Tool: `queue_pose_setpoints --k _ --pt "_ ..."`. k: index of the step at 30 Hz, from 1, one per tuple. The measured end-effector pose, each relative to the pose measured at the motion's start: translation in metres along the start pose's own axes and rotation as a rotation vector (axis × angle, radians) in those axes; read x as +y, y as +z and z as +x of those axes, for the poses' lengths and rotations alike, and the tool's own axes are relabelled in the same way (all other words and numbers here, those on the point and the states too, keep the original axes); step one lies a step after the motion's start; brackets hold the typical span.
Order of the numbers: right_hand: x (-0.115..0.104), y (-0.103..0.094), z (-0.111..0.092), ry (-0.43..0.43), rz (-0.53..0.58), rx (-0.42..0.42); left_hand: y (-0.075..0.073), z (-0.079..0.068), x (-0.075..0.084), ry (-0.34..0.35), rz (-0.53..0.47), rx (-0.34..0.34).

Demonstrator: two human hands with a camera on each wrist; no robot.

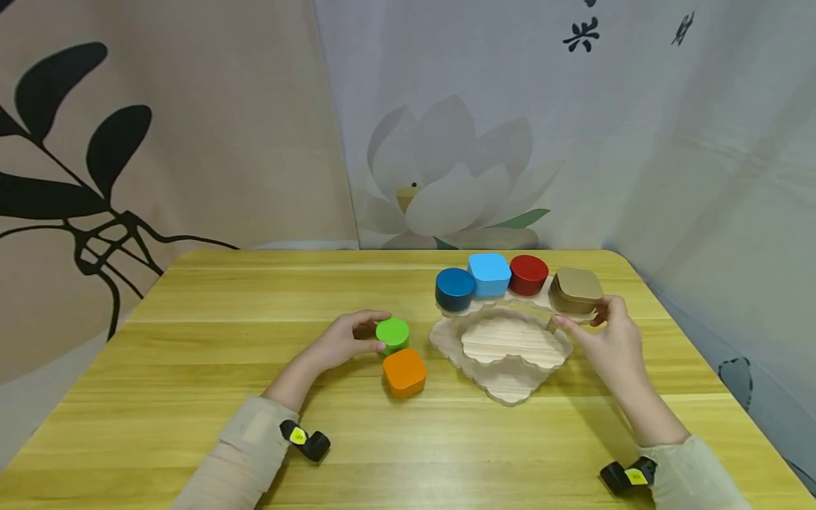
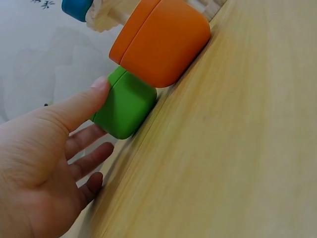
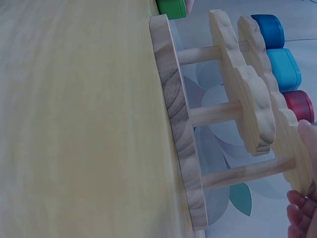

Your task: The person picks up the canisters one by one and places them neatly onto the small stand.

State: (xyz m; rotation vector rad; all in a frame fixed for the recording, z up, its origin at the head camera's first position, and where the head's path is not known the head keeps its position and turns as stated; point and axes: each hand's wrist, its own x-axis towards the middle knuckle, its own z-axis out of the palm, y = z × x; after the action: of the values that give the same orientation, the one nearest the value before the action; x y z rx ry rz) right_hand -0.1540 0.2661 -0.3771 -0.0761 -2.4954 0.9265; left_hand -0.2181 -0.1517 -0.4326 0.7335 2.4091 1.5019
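A green round-cornered tin (image 1: 392, 333) stands on the table, pinched between the thumb and fingers of my left hand (image 1: 344, 340). In the left wrist view my thumb lies against the green tin (image 2: 126, 101), close to an orange tin (image 2: 166, 42). My right hand (image 1: 608, 343) grips the right end of the upper tier of a tiered wooden stand (image 1: 510, 389), just by a gold tin (image 1: 579, 289). The right wrist view shows the cloud-edged tiers (image 3: 247, 91) on dowels; that view cuts off part of the hand.
Along the stand's upper tier sit a dark blue tin (image 1: 455, 289), a light blue tin (image 1: 489, 275) and a red tin (image 1: 528, 275) beside the gold one. A printed curtain (image 1: 459, 71) hangs behind the wooden table (image 1: 255, 297).
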Motion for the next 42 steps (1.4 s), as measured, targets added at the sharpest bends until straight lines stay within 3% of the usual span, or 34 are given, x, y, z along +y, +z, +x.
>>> queue_pose_setpoints --k 9,26,42 --pt "0.0 0.0 0.0 -0.007 -0.004 0.003 -0.005 -0.003 0.004 -0.021 0.027 0.046" --pt "-0.002 -0.001 0.0 -0.012 -0.001 0.004 -0.015 -0.006 0.035 0.057 0.036 0.155" --pt "-0.002 -0.001 0.0 -0.02 -0.002 0.002 -0.007 -0.012 0.081 0.129 -0.007 0.115"
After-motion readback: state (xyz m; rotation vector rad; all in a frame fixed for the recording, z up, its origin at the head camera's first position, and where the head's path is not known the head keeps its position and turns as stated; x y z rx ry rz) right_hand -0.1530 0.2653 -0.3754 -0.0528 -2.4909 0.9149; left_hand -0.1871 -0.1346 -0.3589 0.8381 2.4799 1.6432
